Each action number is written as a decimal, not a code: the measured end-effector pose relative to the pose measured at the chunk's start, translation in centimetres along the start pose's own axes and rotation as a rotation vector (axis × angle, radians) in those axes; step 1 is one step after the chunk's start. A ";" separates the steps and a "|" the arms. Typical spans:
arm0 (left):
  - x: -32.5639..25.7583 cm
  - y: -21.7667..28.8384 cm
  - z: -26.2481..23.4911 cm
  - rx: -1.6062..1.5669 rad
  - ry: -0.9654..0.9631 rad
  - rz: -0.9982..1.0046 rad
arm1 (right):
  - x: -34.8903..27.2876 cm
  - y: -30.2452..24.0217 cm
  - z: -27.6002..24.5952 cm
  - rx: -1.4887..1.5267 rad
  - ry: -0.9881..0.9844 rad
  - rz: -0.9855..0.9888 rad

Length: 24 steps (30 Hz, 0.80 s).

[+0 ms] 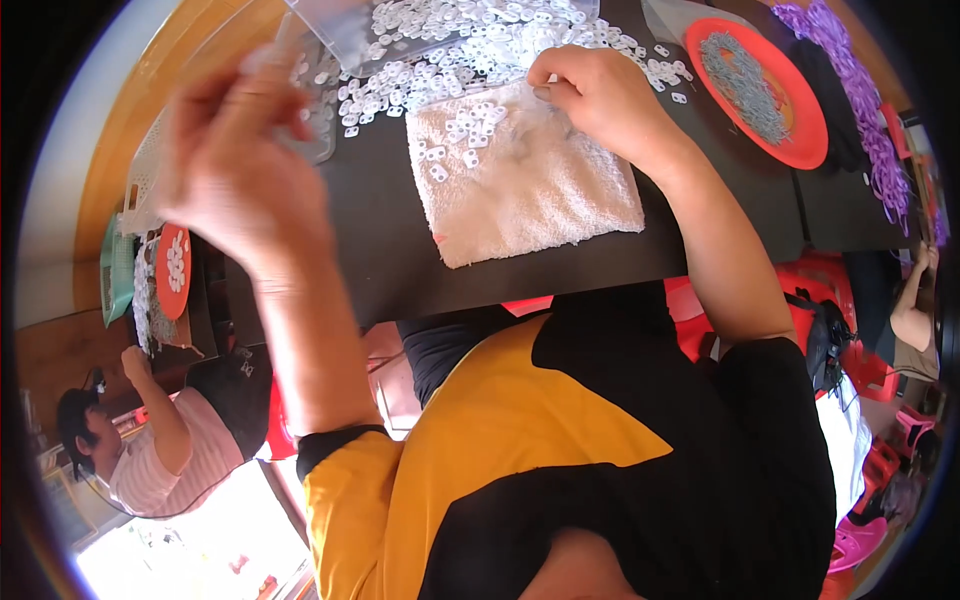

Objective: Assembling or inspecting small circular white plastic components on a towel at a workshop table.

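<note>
A pale pink towel (530,200) lies on the dark table, with several small white two-holed plastic pieces (472,130) on its far left part. My right hand (600,95) is at the towel's far edge, thumb and fingertips pressed together in a pinch; whatever sits between them is too small to make out. Beyond it spreads a large heap of the same white pieces (460,55). Raised at the left, above the table, my left hand (240,150) is smeared by motion, so its fingers and anything in them cannot be read.
A clear plastic box (345,40) stands at the back among the pieces. At the right, a red oval tray (810,140) holds thin grey bits, beside a purple bundle of strips (865,110). A person (170,440) sits at the left near another red tray (172,290).
</note>
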<state>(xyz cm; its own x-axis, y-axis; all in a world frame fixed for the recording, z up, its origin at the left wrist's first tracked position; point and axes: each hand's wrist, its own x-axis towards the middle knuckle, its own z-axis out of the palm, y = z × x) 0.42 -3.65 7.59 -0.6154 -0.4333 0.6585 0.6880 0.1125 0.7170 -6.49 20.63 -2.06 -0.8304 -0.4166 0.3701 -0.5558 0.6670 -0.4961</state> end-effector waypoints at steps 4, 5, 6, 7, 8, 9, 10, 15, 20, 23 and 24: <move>7.1 2.6 -4.4 0.519 0.093 0.111 | 0.2 -2.6 0.5 0.048 0.017 -0.274; 8.3 2.3 -5.4 0.717 0.034 0.076 | 0.1 -2.7 0.7 0.066 -0.053 -0.340; 9.0 1.7 -6.1 0.719 0.034 0.080 | 0.0 -2.5 1.0 0.018 -0.082 -0.388; 9.4 1.0 -6.8 0.874 0.035 0.252 | 0.0 -2.5 1.0 0.020 -0.078 -0.392; 9.5 0.3 -7.3 1.019 0.032 0.424 | 0.1 -2.4 1.1 -0.015 -0.094 -0.374; 7.5 0.8 -5.7 0.975 0.021 0.507 | 0.0 -2.3 1.2 -0.050 -0.112 -0.354; 5.8 0.6 -4.6 0.812 -0.022 0.381 | 0.0 -2.1 1.2 -0.051 -0.113 -0.351; -3.2 -3.1 -0.5 0.419 -0.468 -0.113 | 0.0 -1.2 0.3 0.081 -0.037 -0.323; -7.5 -5.1 -0.8 0.728 -0.727 -0.150 | -0.2 -1.2 0.9 -0.044 -0.048 -0.486; -8.0 -6.3 -1.4 0.793 -0.765 -0.036 | 0.2 -1.4 0.2 -0.062 -0.098 -0.391; -8.0 -6.4 -1.6 0.794 -0.766 -0.035 | 0.1 -1.4 0.0 0.004 -0.103 -0.346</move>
<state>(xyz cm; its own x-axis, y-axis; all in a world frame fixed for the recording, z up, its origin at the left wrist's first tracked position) 1.54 -2.29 -2.60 -0.8940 0.1901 0.4057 0.3912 0.7725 0.5002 -5.82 19.66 -1.32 -0.5929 -0.6771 0.4358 -0.8044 0.4736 -0.3585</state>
